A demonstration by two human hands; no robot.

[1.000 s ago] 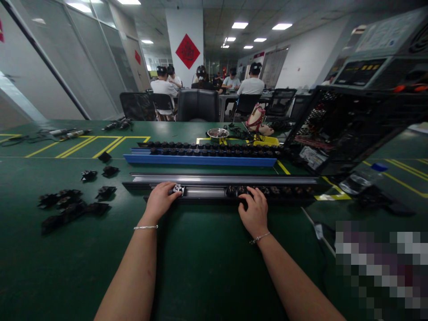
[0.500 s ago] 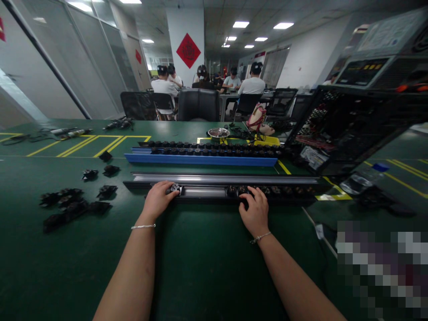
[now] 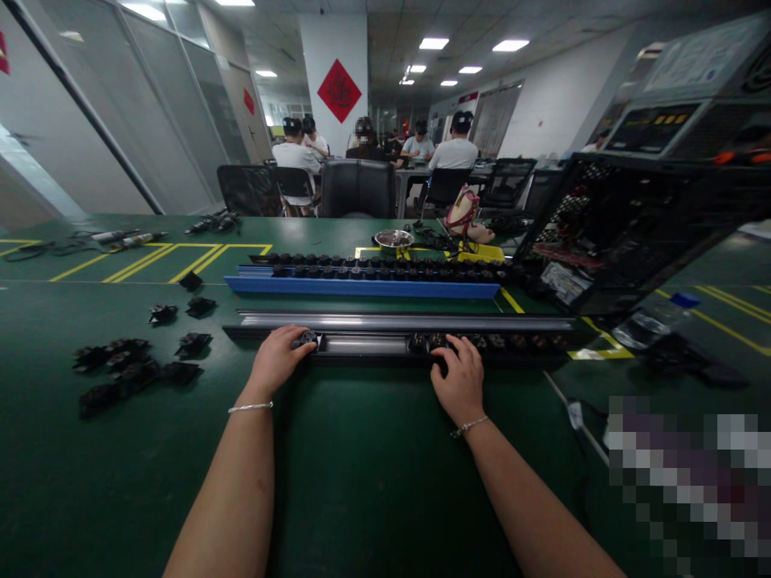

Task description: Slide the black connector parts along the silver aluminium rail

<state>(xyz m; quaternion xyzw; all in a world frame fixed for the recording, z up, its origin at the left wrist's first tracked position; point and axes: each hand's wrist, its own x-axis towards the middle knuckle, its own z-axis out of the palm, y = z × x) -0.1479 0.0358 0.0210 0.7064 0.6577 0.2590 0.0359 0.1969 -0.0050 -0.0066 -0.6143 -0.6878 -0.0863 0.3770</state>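
Observation:
My left hand (image 3: 278, 361) is closed around a small black socket-like module (image 3: 310, 338) at the left part of a black metal channel (image 3: 365, 346). Thumb and fingers pinch that piece from either side. To the right, my right hand (image 3: 458, 377) has its fingertips and thumb curled on one of the black modules (image 3: 438, 343) seated in a row in the same channel. Bare silvery channel floor shows between the two hands. Directly behind lies a second long dark rail (image 3: 397, 321) with a shiny inner face.
Loose black modules (image 3: 129, 365) lie scattered at left. A blue rail (image 3: 361, 286) filled with modules lies farther back, near a metal bowl (image 3: 393, 239) and yellow tray (image 3: 480, 254). An open computer case (image 3: 608, 217) and a water bottle (image 3: 659, 321) stand at right. People sit beyond.
My left hand has shifted slightly left along the channel, the module moving with it. My right hand has stayed in place.

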